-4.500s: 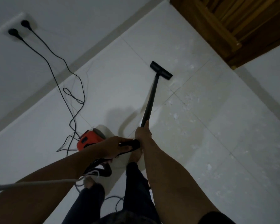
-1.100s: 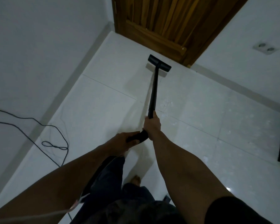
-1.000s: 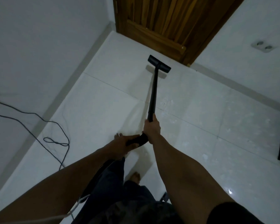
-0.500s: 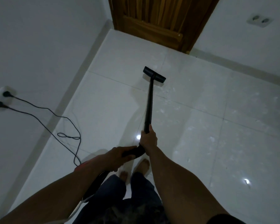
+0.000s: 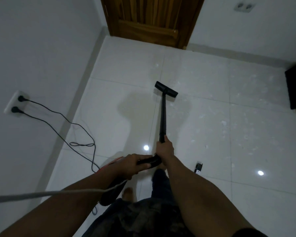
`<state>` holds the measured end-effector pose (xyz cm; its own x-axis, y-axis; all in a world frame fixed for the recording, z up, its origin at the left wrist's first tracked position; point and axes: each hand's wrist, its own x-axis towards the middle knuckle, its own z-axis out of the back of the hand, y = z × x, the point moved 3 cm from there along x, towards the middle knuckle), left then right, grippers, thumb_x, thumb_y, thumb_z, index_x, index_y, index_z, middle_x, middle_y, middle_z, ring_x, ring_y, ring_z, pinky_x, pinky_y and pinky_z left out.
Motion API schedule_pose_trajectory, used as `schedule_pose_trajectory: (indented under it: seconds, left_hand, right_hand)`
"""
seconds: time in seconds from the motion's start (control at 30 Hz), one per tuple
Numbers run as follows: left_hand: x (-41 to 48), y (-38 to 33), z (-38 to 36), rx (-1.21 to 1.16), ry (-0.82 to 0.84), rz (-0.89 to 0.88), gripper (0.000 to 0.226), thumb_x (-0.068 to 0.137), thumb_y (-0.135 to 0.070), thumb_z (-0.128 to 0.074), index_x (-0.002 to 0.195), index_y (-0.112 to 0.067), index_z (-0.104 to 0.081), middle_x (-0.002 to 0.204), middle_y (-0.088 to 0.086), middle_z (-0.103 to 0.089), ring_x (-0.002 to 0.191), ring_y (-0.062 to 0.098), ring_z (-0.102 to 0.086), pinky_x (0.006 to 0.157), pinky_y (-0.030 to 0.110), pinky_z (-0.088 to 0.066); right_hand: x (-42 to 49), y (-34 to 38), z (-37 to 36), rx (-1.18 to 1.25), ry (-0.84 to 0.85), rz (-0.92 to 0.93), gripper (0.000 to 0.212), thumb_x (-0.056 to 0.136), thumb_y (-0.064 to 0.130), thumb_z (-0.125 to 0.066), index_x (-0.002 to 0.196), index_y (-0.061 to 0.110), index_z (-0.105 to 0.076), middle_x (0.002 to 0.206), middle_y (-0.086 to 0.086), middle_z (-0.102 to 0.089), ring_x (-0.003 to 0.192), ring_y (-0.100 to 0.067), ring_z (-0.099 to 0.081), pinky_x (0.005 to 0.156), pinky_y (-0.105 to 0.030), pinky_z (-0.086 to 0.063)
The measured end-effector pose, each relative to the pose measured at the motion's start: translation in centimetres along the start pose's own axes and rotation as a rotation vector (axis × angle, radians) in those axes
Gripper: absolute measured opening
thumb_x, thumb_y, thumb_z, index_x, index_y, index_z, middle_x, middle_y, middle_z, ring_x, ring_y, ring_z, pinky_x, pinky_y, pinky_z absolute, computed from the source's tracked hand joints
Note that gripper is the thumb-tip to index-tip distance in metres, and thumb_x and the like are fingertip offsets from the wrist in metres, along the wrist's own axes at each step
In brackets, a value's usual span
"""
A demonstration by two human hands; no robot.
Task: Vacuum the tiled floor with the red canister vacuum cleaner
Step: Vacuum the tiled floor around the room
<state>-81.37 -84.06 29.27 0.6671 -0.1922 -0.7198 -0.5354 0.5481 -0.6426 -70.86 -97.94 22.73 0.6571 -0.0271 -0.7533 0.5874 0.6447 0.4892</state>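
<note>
Both bare hands are closed on the vacuum's black parts. The right hand (image 5: 165,150) is wrapped tight round the lower end of the long black rigid wand (image 5: 163,117), fingers curled fully shut, thumb lying up along the tube. The left hand (image 5: 132,165), just near and left of it, is clenched over the curved black handle bend (image 5: 149,161) where the wand turns back toward the body — its fingers fold over the top, knuckles up.

No brand, label or writing can be read anywhere.

From the right hand the wand runs away to the far side, ending in a flat black floor nozzle (image 5: 166,89) that rests on the glossy white tiled floor (image 5: 203,117), well short of the brown wooden door (image 5: 152,19). Pale specks of debris dot the tiles to the right of the nozzle. Under the left forearm a sliver of red canister body (image 5: 109,165) shows, mostly hidden, with the thick black hose (image 5: 112,190) dropping beneath the wrist. Two thin black cords (image 5: 67,120) trail from a white wall socket (image 5: 15,104) on the left wall across the floor — they loop near the skirting
</note>
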Motion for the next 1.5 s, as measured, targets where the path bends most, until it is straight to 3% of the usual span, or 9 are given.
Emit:
schedule_pose_trajectory:
  seconds: [0.2,0.33,0.5,0.7,0.9,1.03,1.2,1.33,1.5]
  left_hand:
    - [-6.7,4.8,-3.3,0.188,0.056,-0.128,0.037,0.076,-0.088,-0.039,0.112,-0.079,-0.042,0.113,-0.002,-0.065,0.099,0.011,-0.066,0.095,0.041,-0.053]
    - [-9.9,4.8,-5.3,0.225,0.115,-0.161,0.025,0.089,-0.068,-0.051,0.114,-0.071,-0.05,0.123,0.003,-0.061,0.106,0.014,-0.063,0.1,0.036,-0.05]
    - [-12.5,4.9,-8.7,0.225,0.155,-0.194,0.038,0.096,-0.053,-0.055,0.133,-0.045,-0.057,0.118,-0.004,-0.067,0.101,0.012,-0.066,0.083,0.017,-0.049]
    - [-15.1,6.2,-13.4,0.096,0.194,-0.162,0.038,0.096,-0.046,-0.059,0.133,-0.039,-0.059,0.108,0.0,-0.073,0.099,0.022,-0.069,0.091,0.038,-0.057]
    - [-17.5,6.5,-17.3,0.103,0.16,-0.165,0.039,0.096,-0.042,-0.06,0.134,-0.032,-0.06,0.093,-0.017,-0.069,0.083,-0.003,-0.065,0.079,0.021,-0.05]
    - [-18.3,7.2,-20.5,0.098,0.161,-0.167,0.04,0.096,-0.045,-0.059,0.133,-0.032,-0.06,0.099,-0.006,-0.072,0.09,0.01,-0.069,0.086,0.032,-0.057]
    - [-19.3,7.8,-22.9,0.082,0.146,-0.126,0.043,0.097,-0.046,-0.058,0.139,-0.038,-0.053,0.093,0.003,-0.069,0.065,0.005,-0.062,0.055,0.017,-0.05]
    - [-19.6,8.8,-23.7,0.091,0.1,-0.105,0.063,0.084,-0.068,-0.056,0.142,-0.047,-0.043,0.099,0.01,-0.073,0.084,0.025,-0.071,0.081,0.046,-0.059]
    - [-18.7,8.9,-24.0,0.018,0.068,-0.148,0.06,0.088,-0.056,-0.063,0.142,-0.054,-0.036,0.118,0.01,-0.07,0.103,0.029,-0.069,0.094,0.047,-0.055]
  right_hand:
    - [-5.3,-7.7,-4.7,-0.04,-0.038,-0.027,0.077,0.078,0.044,-0.039,0.153,0.041,-0.022,0.131,-0.004,-0.061,0.105,-0.028,-0.063,0.1,-0.045,-0.048]
    - [-13.5,-7.9,-3.5,0.021,-0.03,-0.009,0.062,0.094,0.016,-0.046,0.154,0.018,-0.031,0.137,-0.013,-0.055,0.112,-0.03,-0.058,0.087,-0.031,-0.05]
    - [-16.1,-11.6,-3.6,0.002,-0.028,-0.039,0.049,0.092,0.013,-0.05,0.14,0.011,-0.049,0.12,-0.015,-0.062,0.104,-0.032,-0.062,0.08,-0.033,-0.053]
    - [-18.1,-16.7,-4.3,0.01,-0.01,-0.051,0.049,0.089,0.015,-0.049,0.137,0.011,-0.051,0.114,-0.017,-0.063,0.098,-0.033,-0.064,0.084,-0.042,-0.058]
    - [-19.3,-20.6,-4.6,0.011,0.012,-0.061,0.05,0.087,0.015,-0.049,0.137,0.01,-0.051,0.115,-0.016,-0.062,0.099,-0.033,-0.063,0.08,-0.038,-0.058]
    - [-19.5,-23.9,-4.9,0.029,0.033,-0.084,0.056,0.079,0.018,-0.048,0.134,0.01,-0.053,0.111,-0.016,-0.063,0.095,-0.035,-0.066,0.083,-0.049,-0.059]
    - [-18.7,-27.2,-5.8,0.047,0.06,-0.114,0.063,0.071,0.023,-0.048,0.133,0.012,-0.055,0.107,-0.016,-0.065,0.093,-0.036,-0.068,0.081,-0.051,-0.06]
    - [-20.9,-26.2,-5.8,0.014,0.088,-0.119,0.048,0.086,0.017,-0.049,0.133,0.01,-0.052,0.107,-0.016,-0.064,0.094,-0.035,-0.066,0.083,-0.05,-0.059]
    - [-19.9,-25.0,-5.6,-0.003,0.09,-0.128,0.044,0.09,0.016,-0.05,0.133,0.008,-0.052,0.107,-0.014,-0.063,0.093,-0.033,-0.066,0.082,-0.048,-0.059]
